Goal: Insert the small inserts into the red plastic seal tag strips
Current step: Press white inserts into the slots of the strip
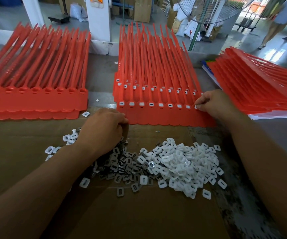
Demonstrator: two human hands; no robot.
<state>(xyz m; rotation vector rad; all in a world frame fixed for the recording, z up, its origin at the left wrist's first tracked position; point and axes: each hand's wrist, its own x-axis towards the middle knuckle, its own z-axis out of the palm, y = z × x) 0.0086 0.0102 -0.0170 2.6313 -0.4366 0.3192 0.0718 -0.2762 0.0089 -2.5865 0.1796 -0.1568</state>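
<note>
Strips (pixel 156 116) run lengthwise (tails pointing away).

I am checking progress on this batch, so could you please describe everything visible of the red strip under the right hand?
The red strip is a flat plastic sheet of tags joined side by side, with a scalloped near edge and long tails pointing away. It tops the middle stack. Its front sockets hold white inserts. The right hand pinches a white insert at the rightmost socket; the left hand lies by its near-left corner.
</note>
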